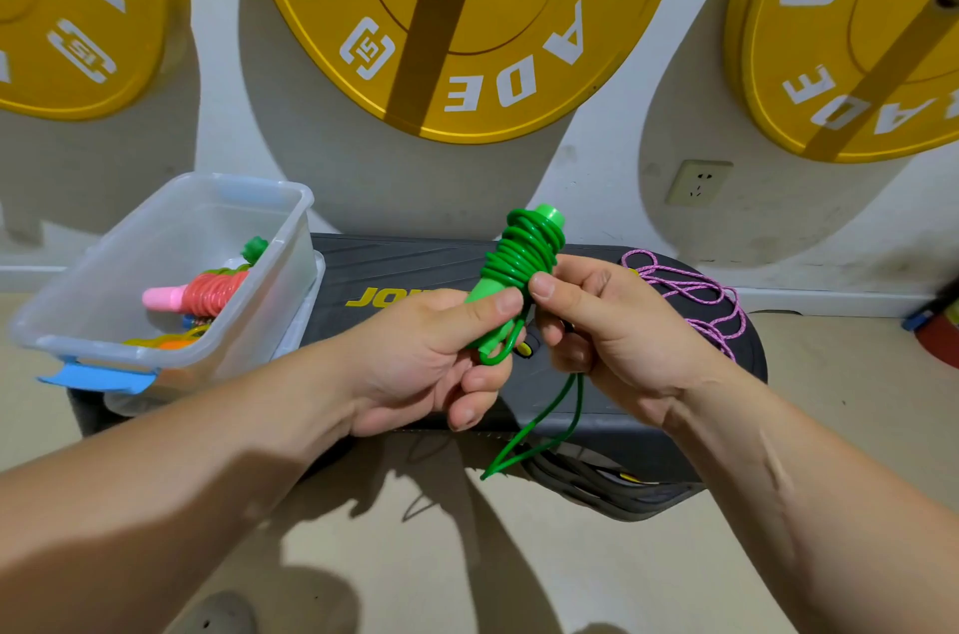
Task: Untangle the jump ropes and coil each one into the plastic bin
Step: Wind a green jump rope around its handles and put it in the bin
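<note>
My left hand (pixel 430 358) grips the lower end of the green jump rope (pixel 524 254), whose cord is wound in many turns around its green handles. My right hand (pixel 607 327) pinches the wound cord from the right side. A loose loop of green cord hangs down below both hands. The clear plastic bin (pixel 104 301) stands at the left on the black step platform. It holds a coiled pink-handled rope (pixel 197 293), a green handle end and some orange and yellow cord. A pink jump rope (pixel 695 296) lies loose on the platform behind my right hand.
The black step platform (pixel 405 265) sits on a beige floor against a white wall. Three yellow weight plates (pixel 456 10) hang on the wall above. A wall socket (pixel 698 182) is at the right. A red object (pixel 939 337) lies at the far right edge.
</note>
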